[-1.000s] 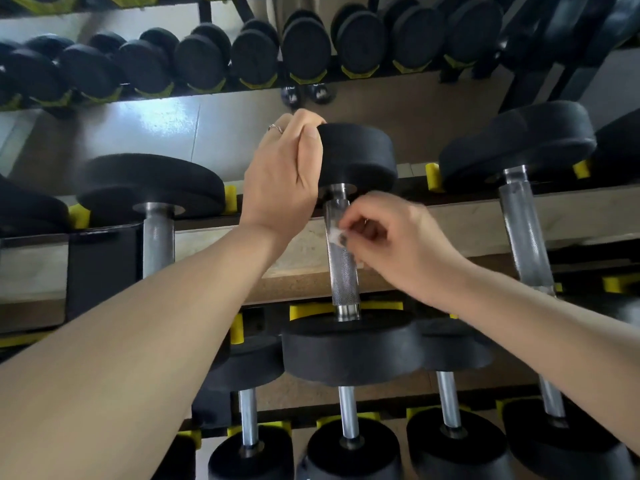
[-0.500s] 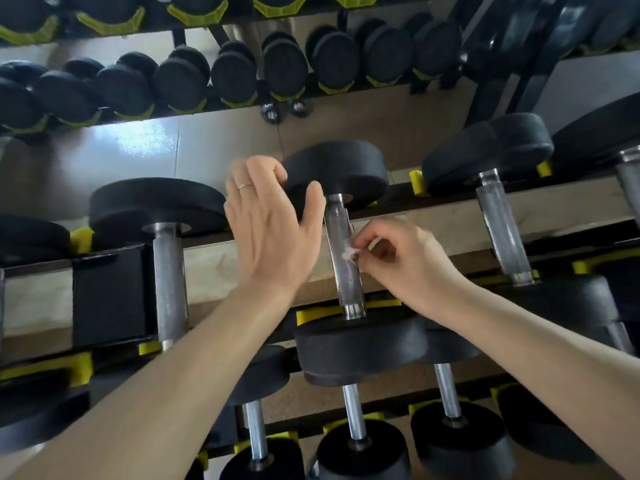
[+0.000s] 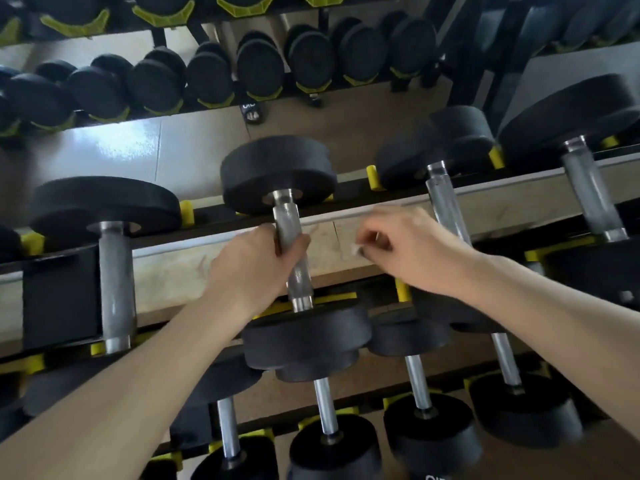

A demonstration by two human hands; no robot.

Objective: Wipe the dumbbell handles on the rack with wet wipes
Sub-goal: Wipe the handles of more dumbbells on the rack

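A black dumbbell with a knurled steel handle (image 3: pixel 288 216) lies across the rack (image 3: pixel 346 251) in the middle of the head view. My left hand (image 3: pixel 254 261) is wrapped around the middle of that handle. My right hand (image 3: pixel 408 251) hovers just right of the handle, apart from it, pinching a small crumpled white wet wipe (image 3: pixel 356 249) between thumb and fingertips. Between my right hand and the far right, another dumbbell handle (image 3: pixel 446 206) slopes across the rack, partly hidden behind my right hand.
More dumbbells lie on the same shelf at the left (image 3: pixel 114 282) and far right (image 3: pixel 588 192). Smaller dumbbells (image 3: pixel 325 407) fill the shelf below. A mirror behind reflects a row of black dumbbells (image 3: pixel 207 77) and tiled floor.
My left hand came down off the dumbbell's far head and closed around the handle. My right hand, with the wipe, drew away from the handle to the right.
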